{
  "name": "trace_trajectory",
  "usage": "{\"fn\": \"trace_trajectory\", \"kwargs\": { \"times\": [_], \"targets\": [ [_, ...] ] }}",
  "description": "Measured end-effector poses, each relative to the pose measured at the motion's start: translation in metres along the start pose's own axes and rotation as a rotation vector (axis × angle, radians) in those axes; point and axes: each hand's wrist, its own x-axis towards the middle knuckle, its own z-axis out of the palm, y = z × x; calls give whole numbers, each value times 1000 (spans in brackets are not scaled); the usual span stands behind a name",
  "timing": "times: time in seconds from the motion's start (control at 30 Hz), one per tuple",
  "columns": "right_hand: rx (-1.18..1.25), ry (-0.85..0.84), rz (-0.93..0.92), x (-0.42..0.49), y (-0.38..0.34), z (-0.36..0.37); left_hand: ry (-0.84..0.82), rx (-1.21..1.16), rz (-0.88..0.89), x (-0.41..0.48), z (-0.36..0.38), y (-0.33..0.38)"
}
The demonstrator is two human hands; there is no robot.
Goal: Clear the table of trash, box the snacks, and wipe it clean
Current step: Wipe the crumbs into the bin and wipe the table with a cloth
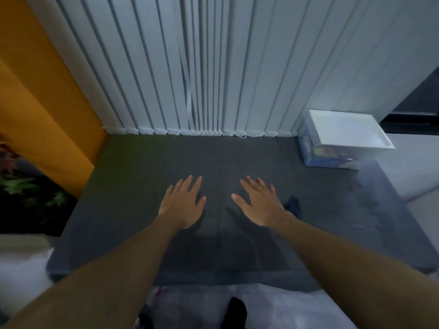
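Both hands are out over the table point(142, 210), palms down.
- Left hand point(183, 205): fingers straight, lightly fanned, holding nothing.
- Right hand point(260, 205): also spread, thumb out toward the left hand, holding nothing.
- I cannot tell whether your palms touch the top or hover just over it. The shadows sit close under both.

Box point(332, 157): well beyond your right hand and off to its right, at the far corner. The white lid point(349, 129) is on and coloured packets show through the clear wall, so the snacks look boxed. No trash shows around either hand.

Judgement: wiping is the step to settle.
- A dark crumpled shape point(293, 205) lies just right of your right wrist. It may be a cloth or only shadow; it is too dim to say.
- If it is the cloth, take it in your right hand and flatten it under the palm.
- Work in overlapping passes from beyond your fingertips back toward you.
- Keep your left hand flat as a brace, clear of the stroke.
- The top to the right of your right hand has a pale sheen, either glare or streaks. Check it.
- Wipe up to the box, then shift it and do beneath.
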Motion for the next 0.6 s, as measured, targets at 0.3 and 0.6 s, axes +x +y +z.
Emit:
{"fn": "trace_trajectory", "kwargs": {
  "times": [0.3,0.6],
  "targets": [
    [-5,-116,156,2,99,12,-49,-25,19,53,47,72],
    [-60,-267,213,-16,140,42,-148,-68,-1,73,77,86]
  ]
}}
